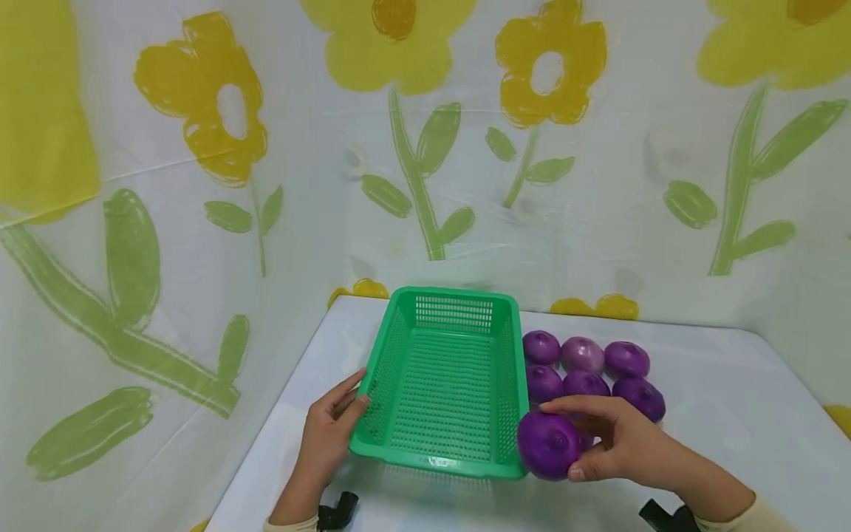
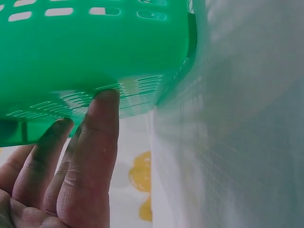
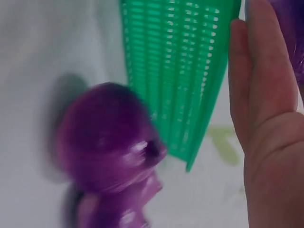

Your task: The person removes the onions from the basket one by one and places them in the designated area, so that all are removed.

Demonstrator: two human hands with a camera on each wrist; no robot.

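A green plastic basket (image 1: 442, 399) with slotted walls stands on the white table, nothing inside it. At its left side, my left hand (image 1: 327, 428) holds the rim, thumb near the top edge. In the left wrist view the fingers (image 2: 88, 161) reach against the outer wall. My right hand (image 1: 614, 443) grips a red onion (image 1: 549, 445) between thumb and fingers, close to the basket's near right corner. Only a strip of that onion (image 3: 292, 33) shows in the right wrist view. Behind the right hand, several other red onions (image 1: 627, 360) are grouped along the basket's right side.
The white table (image 1: 718, 384) extends to the right of the onions. A flower-printed cloth (image 1: 585, 236) hangs behind and to the left of the table. Black wrist mounts (image 1: 339, 511) show at both wrists.
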